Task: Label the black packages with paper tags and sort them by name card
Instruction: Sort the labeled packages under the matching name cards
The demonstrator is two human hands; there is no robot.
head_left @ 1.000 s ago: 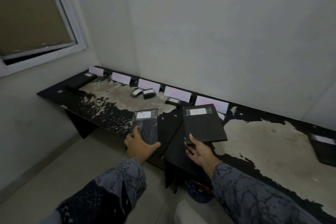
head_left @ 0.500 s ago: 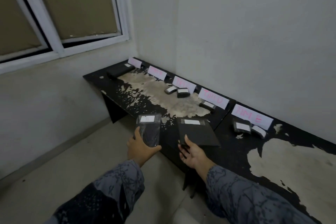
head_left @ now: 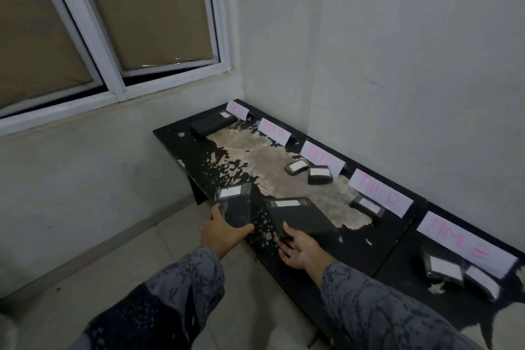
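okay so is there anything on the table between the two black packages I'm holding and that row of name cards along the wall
Partly. Ahead of the flat package in the right hand, a small tagged package lies before one card, and two more before the next. The left hand package faces bare worn tabletop.

- The view has swung left, so the window [head_left: 113,23] fills far more of the frame.
- The room's corner and all five name cards [head_left: 379,192] now show.
- Both hands have carried their black packages further left along the surface [head_left: 181,136].
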